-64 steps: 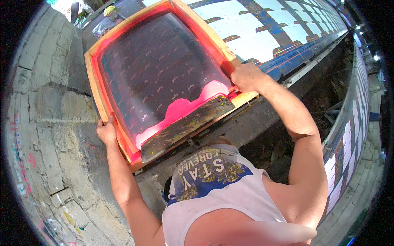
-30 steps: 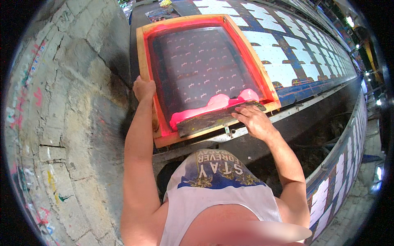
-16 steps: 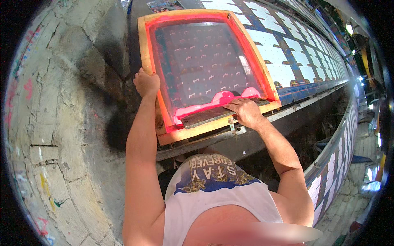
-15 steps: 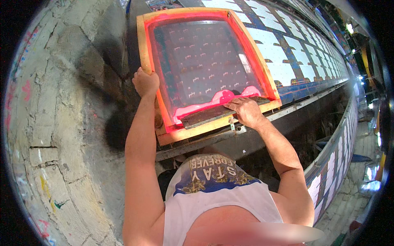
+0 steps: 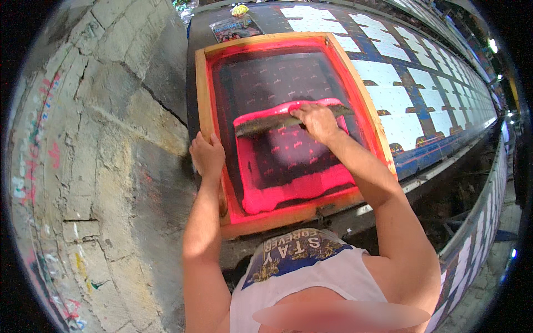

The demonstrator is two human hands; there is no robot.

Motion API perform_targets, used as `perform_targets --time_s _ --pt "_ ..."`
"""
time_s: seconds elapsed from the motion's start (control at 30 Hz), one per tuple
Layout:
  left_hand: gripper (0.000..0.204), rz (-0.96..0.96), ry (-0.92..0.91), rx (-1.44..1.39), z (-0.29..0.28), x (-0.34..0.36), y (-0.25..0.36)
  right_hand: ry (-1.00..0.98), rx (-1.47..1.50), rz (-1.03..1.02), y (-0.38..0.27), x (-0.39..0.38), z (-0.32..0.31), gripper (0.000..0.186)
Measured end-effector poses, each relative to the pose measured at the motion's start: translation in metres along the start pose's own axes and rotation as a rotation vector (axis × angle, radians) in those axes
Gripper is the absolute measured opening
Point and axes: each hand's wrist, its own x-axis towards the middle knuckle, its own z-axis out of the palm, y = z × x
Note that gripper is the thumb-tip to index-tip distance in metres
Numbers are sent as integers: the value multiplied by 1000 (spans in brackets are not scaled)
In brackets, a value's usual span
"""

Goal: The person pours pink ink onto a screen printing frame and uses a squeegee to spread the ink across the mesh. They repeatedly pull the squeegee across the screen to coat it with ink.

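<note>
A wooden screen-printing frame (image 5: 200, 91) with pink-stained inner edges lies on the long table. My left hand (image 5: 207, 153) is closed around the frame's left rail. Inside the frame, my right hand (image 5: 317, 123) grips the top edge of a dark, long squeegee (image 5: 261, 125), which lies crosswise on the mesh. Bright pink ink (image 5: 288, 106) is heaped along the squeegee's far side. Nearer me, a pink film coats the mesh (image 5: 294, 147), with a thicker band of ink along the near end. Small repeated marks show through the mesh.
White printed sheets (image 5: 383, 102) lie in rows on the table (image 5: 438, 145) to the right. A dark printed packet (image 5: 236, 29) and a small yellow-green thing (image 5: 240, 10) sit beyond the frame. A cracked, paint-spotted wall or floor surface (image 5: 105, 166) runs along the left.
My right hand has pushed the squeegee away from me, from the near end to mid-mesh, carrying the ink ahead and leaving pink behind. My left hand stays on the rail.
</note>
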Motion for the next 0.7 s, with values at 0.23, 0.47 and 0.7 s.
perform_targets --time_s 0.23,0.47,0.7 --pt "50 -12 -5 250 -7 -10 24 102 -74 35 87 135 55 26" --pt "49 -20 21 338 -2 -10 27 -11 31 4 150 239 51 31" --pt "48 7 56 362 4 -11 22 -1 44 26 176 274 63 42"
